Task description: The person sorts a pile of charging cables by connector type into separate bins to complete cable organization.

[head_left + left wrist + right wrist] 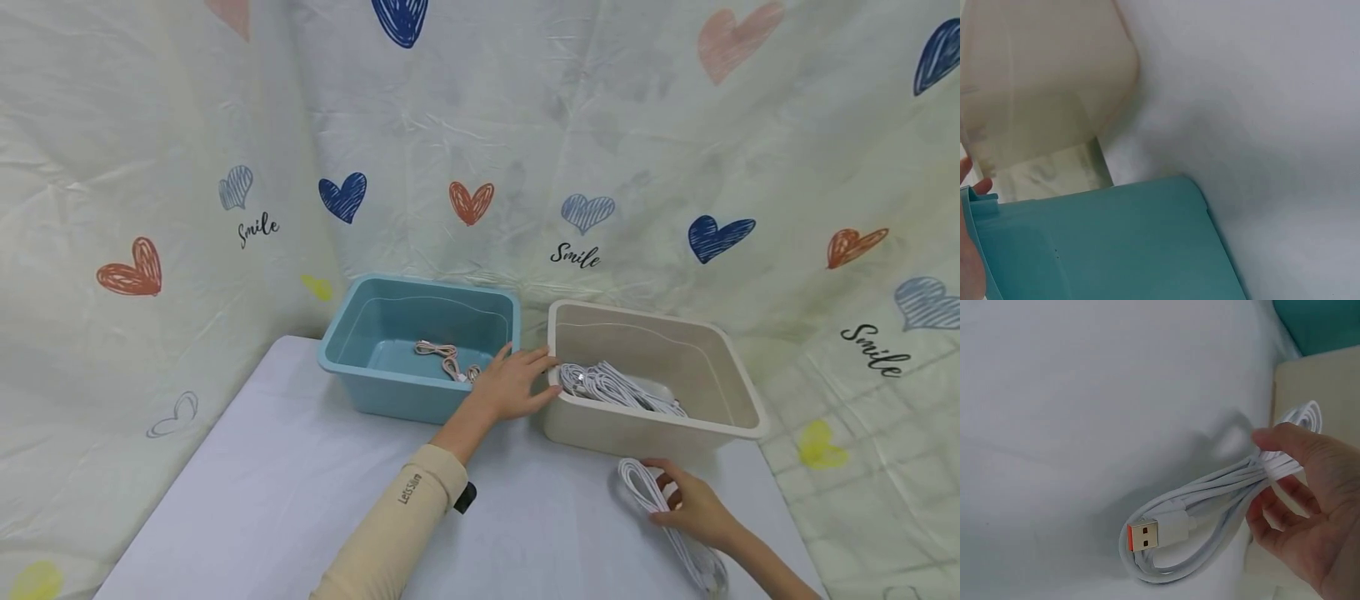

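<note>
My right hand (693, 510) pinches a coiled white USB cable (660, 500) in front of the beige bin. Up close in the right wrist view, the cable's USB plug (1144, 535) shows a metal shell with an orange edge. My left hand (517, 382) reaches over the right rim of the teal bin (405, 396), fingers spread toward the beige bin (637, 429). Several bundled white cables (615, 387) lie in the beige bin. Inside the teal bin are small pinkish cable bundles (437, 348), partly hidden by the left hand.
Both bins stand side by side at the back of a table (300, 467) with a white cover. Behind them hangs a pale curtain (480, 125) printed with hearts. A dark wrist device (466, 498) sits beside the left sleeve (405, 521).
</note>
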### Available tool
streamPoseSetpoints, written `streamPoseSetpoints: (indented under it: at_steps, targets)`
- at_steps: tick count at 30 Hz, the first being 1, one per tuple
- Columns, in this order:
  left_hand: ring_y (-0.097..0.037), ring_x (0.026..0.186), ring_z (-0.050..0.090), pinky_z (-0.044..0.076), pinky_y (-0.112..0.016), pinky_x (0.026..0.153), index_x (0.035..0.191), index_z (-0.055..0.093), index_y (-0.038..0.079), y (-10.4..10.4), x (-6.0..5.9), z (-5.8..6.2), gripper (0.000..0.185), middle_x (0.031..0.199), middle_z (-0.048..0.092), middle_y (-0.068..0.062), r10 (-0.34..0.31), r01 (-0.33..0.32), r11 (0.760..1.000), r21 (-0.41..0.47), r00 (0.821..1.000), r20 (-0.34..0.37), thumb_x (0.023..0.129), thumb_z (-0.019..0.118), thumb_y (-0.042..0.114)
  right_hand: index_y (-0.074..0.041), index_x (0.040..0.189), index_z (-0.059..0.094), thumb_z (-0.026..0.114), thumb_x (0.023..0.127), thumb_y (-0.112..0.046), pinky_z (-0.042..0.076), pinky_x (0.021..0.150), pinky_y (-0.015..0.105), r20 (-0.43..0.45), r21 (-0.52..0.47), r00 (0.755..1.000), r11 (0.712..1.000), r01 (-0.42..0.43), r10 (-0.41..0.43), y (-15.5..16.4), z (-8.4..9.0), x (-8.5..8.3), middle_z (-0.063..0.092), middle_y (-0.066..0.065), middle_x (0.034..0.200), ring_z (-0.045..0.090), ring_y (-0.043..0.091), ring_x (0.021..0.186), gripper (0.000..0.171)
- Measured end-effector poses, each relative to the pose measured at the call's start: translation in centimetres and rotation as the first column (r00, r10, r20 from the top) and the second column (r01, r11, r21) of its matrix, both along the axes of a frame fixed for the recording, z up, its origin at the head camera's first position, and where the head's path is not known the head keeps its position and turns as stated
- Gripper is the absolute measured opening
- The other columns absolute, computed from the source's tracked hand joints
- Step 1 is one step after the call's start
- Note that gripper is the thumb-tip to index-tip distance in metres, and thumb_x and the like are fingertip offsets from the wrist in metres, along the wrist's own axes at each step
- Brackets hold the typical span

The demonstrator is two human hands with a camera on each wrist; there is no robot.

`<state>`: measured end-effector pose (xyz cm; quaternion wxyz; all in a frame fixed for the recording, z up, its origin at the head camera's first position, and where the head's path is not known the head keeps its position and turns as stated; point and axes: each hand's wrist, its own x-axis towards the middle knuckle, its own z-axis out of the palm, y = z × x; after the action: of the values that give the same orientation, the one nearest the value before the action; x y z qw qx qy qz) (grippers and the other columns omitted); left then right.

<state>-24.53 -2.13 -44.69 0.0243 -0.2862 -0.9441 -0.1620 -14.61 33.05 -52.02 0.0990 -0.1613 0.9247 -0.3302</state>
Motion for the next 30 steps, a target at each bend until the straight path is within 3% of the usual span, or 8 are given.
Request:
streamPoseSetpoints:
  at_steps: [6, 14, 19, 24, 30]
  targets:
    - [-0.02, 0.151, 0.045, 0.016, -0.055, 0.131, 0.157, 0.051, 0.029, 0.1, -0.1, -0.2, 0.054, 0.168, 0.041, 0.001, -0.015, 0.015, 1.0, 0.002, 1.0, -0.01, 0.11, 0.047, 0.054, 0.002, 0.135, 0.054, 0.092, 0.073, -0.001, 0.048, 0.057, 0.023, -0.07, -0.031, 0.993, 0.995, -0.096, 0.094, -0.6, 2.1, 0.2, 0.062, 0.008, 0.1, 0.056, 0.002, 0.067, 0.073]
    - [-0.021, 0.152, 0.044, 0.014, -0.054, 0.132, 0.157, 0.051, 0.029, 0.2, -0.2, -0.1, 0.054, 0.168, 0.041, 0.001, -0.016, 0.016, 1.0, 0.007, 1.0, -0.004, 0.11, 0.047, 0.053, 0.002, 0.14, 0.053, 0.091, 0.075, -0.003, 0.051, 0.058, 0.024, -0.042, -0.034, 0.988, 0.989, -0.147, 0.146, -2.1, 6.1, -0.3, 0.063, 0.01, 0.103, 0.058, 0.003, 0.07, 0.075]
    - [-0.023, 0.153, 0.044, 0.015, -0.055, 0.131, 0.157, 0.052, 0.028, 0.3, -0.2, -0.1, 0.054, 0.168, 0.041, 0.0, -0.02, 0.02, 1.0, 0.008, 1.0, 0.001, 0.11, 0.047, 0.053, 0.0, 0.141, 0.051, 0.092, 0.077, -0.006, 0.054, 0.06, 0.025, -0.068, -0.02, 0.981, 0.983, -0.184, 0.182, -2.7, 8.6, -0.7, 0.063, 0.011, 0.105, 0.059, 0.002, 0.072, 0.076]
    - [-0.025, 0.152, 0.044, 0.016, -0.057, 0.131, 0.157, 0.053, 0.027, 0.1, -0.3, -0.2, 0.054, 0.168, 0.042, 0.0, -0.025, 0.025, 1.0, 0.009, 1.0, -0.008, 0.11, 0.048, 0.053, 0.001, 0.142, 0.052, 0.092, 0.077, -0.005, 0.056, 0.062, 0.025, -0.077, -0.012, 0.978, 0.981, -0.193, 0.192, -3.1, 11.1, -1.6, 0.063, 0.012, 0.106, 0.06, 0.002, 0.072, 0.077]
    - [-0.024, 0.152, 0.045, 0.018, -0.057, 0.13, 0.158, 0.051, 0.026, 0.0, -0.3, -0.1, 0.054, 0.168, 0.042, -0.001, -0.035, 0.034, 0.999, -0.036, 0.999, -0.034, 0.111, 0.046, 0.053, -0.002, 0.147, 0.048, 0.091, 0.079, -0.005, 0.057, 0.064, 0.026, -0.033, 0.026, 0.989, 0.99, -0.142, 0.143, -3.7, 14.2, -2.6, 0.062, 0.015, 0.11, 0.062, 0.011, 0.077, 0.081]
